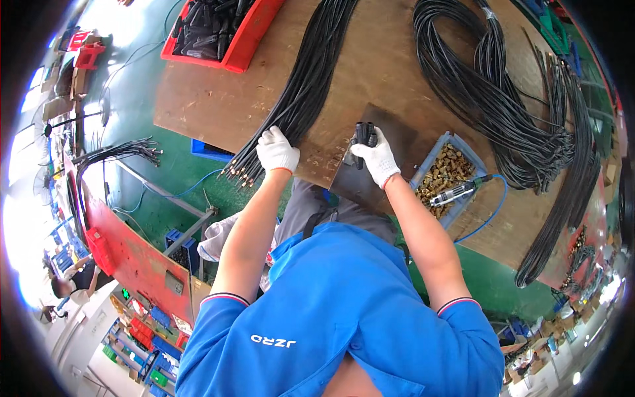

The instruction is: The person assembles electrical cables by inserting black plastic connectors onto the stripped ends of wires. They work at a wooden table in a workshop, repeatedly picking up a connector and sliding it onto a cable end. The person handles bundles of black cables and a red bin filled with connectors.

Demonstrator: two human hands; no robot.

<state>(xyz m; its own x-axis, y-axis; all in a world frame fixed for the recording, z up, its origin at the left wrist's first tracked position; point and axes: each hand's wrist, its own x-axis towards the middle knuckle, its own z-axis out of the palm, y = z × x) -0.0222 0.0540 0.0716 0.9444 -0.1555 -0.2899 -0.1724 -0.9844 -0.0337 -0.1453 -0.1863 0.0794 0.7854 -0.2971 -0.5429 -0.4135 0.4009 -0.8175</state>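
White knit gloves cover both hands. My left hand (276,152) rests with curled fingers on the near end of a long bundle of black cables (305,89); bare copper-coloured tips stick out beyond it, over the table's edge. In my right hand (378,159) are several short black tubular sleeves (364,135), gripped upright side by side above a dark metal plate (360,182). To the right of that hand, a blue-grey tray (423,162) holds many small brass fittings (450,171). Across the tray lies a silver pneumatic tool (453,193) with a blue hose.
A red bin (239,56) full of black sleeves stands at the far left of the brown wooden table (205,99). Large coils of black cable (463,73) cover the right side. More cables hang over a stand (119,153) at left. Another person (78,281) is far off at left.
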